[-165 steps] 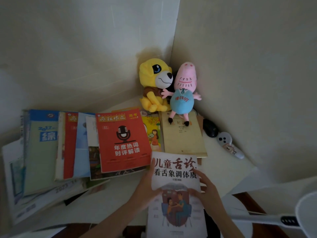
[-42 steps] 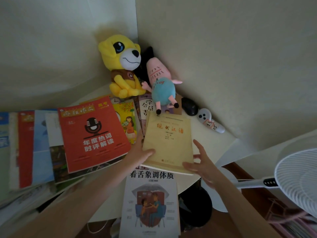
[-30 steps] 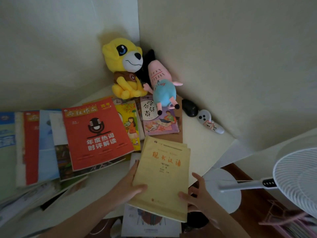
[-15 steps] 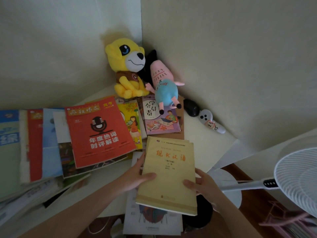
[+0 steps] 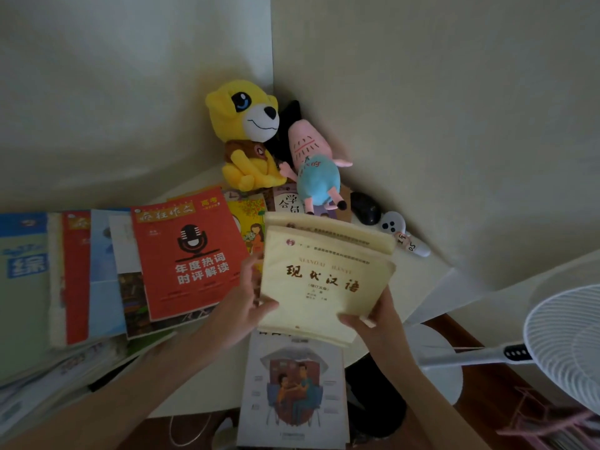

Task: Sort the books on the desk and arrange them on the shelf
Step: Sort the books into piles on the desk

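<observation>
Above the desk [image 5: 418, 287], the left grip [image 5: 240, 306] and right grip [image 5: 373, 323] both clasp the yellow books [image 5: 324, 280].

Layout, desk [image 5: 418, 284] corner.
Overlapping books [image 5: 130, 271] lie left; plush toys [image 5: 246, 138] sit behind in the corner, a mouse [image 5: 365, 207] right of them; textbooks [image 5: 324, 280] over a paperback [image 5: 293, 391] at the front edge; fan [image 5: 565, 339] right.

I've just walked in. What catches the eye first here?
Two plush toys sit in the far corner: a yellow dog and, beside it, a pink pig in blue. In the middle, the left hand and right hand grip pale yellow textbooks, with a bright red magazine bearing a black microphone lying to their left.
</observation>
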Demonstrator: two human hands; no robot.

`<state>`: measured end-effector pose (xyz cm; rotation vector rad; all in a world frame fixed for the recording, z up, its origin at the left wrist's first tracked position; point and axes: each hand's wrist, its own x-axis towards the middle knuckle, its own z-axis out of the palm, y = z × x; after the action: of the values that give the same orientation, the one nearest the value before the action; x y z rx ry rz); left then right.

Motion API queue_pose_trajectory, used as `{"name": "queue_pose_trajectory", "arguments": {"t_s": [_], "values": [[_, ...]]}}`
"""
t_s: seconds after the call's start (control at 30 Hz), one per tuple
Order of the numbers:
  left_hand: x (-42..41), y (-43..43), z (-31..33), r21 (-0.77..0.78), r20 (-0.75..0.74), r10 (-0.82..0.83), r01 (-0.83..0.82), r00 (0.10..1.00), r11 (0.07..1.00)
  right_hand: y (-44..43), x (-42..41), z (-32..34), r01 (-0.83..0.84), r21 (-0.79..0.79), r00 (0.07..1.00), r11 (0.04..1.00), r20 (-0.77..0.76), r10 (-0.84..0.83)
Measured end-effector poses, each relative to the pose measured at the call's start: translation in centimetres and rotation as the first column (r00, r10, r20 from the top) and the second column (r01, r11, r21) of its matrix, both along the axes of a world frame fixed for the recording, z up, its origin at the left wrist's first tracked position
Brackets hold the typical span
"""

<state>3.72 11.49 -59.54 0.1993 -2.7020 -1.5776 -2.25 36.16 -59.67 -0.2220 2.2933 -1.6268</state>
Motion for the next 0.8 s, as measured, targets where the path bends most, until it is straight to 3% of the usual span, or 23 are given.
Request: {"name": "queue_pose_trajectory", "arguments": {"t_s": [0.17, 0.27, 0.37, 0.57, 0.7, 0.8], "values": [[0.3, -0.1, 0.0, 0.019, -0.101, 0.071, -0.069, 0.992, 0.997, -0.7, -0.1, 0.5, 0.013, -0.047, 0.997, 0.999, -0.072, -0.016], [0.0, 0.0, 1.6, 0.032, -0.157, 0.031, -0.026, 0.987, 0.999, -0.5, -0.3, 1.7, 0.012, -0.08, 0.994, 0.997, -0.109, -0.021], [0.3, 0.2, 2.9, -0.008, -0.276, -0.05, 0.05, 0.96, 0.999, -0.2, -0.3, 3.1, -0.005, -0.044, 0.982, 0.999, -0.187, -0.003], [2.4, 0.6, 2.4, -0.112, -0.358, -0.08, 0.042, 0.93, 0.993, 1.0, 0.8, 2.4, -0.113, 0.112, 0.99, 0.987, -0.073, 0.122], [2.4, 1.1, 2.8, -0.188, -0.403, -0.078, 0.001, 0.912, 0.982, 1.1, 1.2, 1.8, -0.115, 0.174, 0.992, 0.978, -0.024, 0.121], [2.3, 0.6, 2.9, -0.191, -0.444, -0.091, 0.005, 0.891, 0.982, 0.6, 2.0, 2.6, -0.054, 0.16, 0.984, 0.986, -0.16, 0.079]]}}
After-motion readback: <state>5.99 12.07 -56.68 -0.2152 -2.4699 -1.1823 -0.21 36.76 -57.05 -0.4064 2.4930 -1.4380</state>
